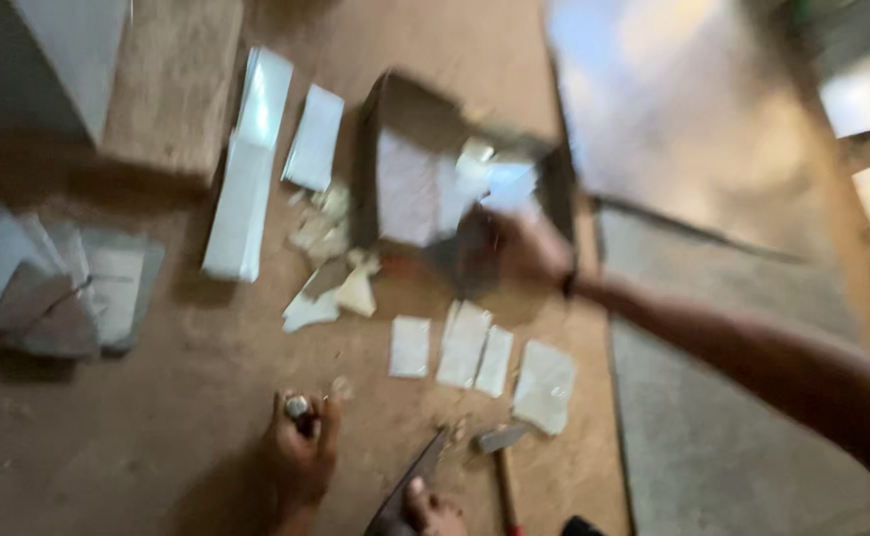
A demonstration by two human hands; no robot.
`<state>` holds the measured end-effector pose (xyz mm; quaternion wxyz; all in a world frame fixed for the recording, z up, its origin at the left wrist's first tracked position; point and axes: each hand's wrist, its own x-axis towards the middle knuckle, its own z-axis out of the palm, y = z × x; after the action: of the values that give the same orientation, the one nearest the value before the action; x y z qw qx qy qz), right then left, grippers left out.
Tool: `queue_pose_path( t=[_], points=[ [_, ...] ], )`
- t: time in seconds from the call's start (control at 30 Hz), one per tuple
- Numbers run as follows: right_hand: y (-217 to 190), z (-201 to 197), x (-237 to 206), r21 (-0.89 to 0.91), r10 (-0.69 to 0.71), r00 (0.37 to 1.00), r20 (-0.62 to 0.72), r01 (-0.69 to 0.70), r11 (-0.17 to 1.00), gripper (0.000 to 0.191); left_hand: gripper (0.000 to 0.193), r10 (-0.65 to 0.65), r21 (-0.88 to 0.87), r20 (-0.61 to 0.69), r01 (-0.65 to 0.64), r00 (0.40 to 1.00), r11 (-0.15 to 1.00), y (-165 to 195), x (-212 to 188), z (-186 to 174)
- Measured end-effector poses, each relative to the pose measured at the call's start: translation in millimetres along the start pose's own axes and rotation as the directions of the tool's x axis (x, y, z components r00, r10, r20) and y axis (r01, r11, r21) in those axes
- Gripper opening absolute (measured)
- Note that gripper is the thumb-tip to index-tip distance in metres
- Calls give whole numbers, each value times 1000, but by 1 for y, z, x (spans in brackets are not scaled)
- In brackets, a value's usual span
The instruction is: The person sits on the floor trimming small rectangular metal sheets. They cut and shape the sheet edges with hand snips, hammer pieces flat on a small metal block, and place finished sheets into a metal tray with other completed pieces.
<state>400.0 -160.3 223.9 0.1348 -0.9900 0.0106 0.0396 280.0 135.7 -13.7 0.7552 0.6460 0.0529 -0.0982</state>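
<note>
Right hand at the open box, left hand low on the floor

The right hand reaches in from the right to the open cardboard box, against pale sheets at its mouth. Motion blur hides its fingers, so I cannot tell whether it grips anything. Well apart from it, near the bottom edge, the left hand curls around a small silvery object. Between the two hands, four pale flat pieces lie in a row on the brown floor. Long white strips lie left of the box, and a grey stack sits at the far left
</note>
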Motion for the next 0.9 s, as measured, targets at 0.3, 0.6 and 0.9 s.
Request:
queue_pose_path(
  t=[0.3,0.6,0.9],
  points=[
    [-129,-51,-217,714,268,928,258,-370,594,39,40,-69,-553,549,425,833,716,117,-75,52],
    [-126,-30,-223,660,247,935,255,-355,662,33,47,21,-562,453,267,891,783,118,-72,42],
    [-87,-10,-210,677,341,894,289,-443,587,30,41,-197,-609,438,450,877,652,116,-64,50]
  ],
)
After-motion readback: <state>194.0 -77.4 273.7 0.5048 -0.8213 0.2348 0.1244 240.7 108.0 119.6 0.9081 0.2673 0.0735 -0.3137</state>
